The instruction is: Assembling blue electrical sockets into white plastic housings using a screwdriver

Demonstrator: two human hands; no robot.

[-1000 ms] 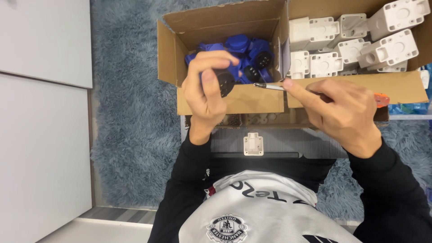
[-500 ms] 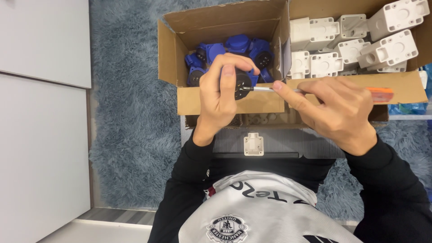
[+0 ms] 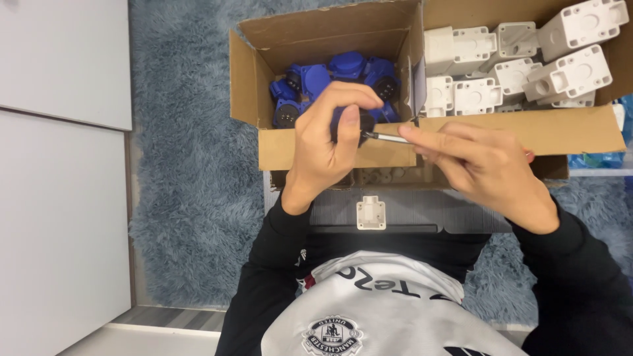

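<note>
Now my left hand [image 3: 326,142] pinches one dark plug part [image 3: 364,125] mid-frame; my right hand [image 3: 484,165] grips one screwdriver [image 3: 389,138], tip touching it; one white housing [image 3: 370,213] sits below.

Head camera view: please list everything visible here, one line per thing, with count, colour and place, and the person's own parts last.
Cardboard box: one, brown, open, on the rug ahead of the person.
Blue sockets: several, exact count unclear, in the box's left compartment.
White housings: about nine, in the right compartment.
Single white housing: one, on the grey board near the person's chest.
Grey board: one, below the box.
Rug: one, blue-grey, shaggy.
White panels: two, at left.
Screwdriver: one, metal shaft, tip at the held part.
Left hand: holds a dark part.
Right hand: holds the screwdriver.
</note>
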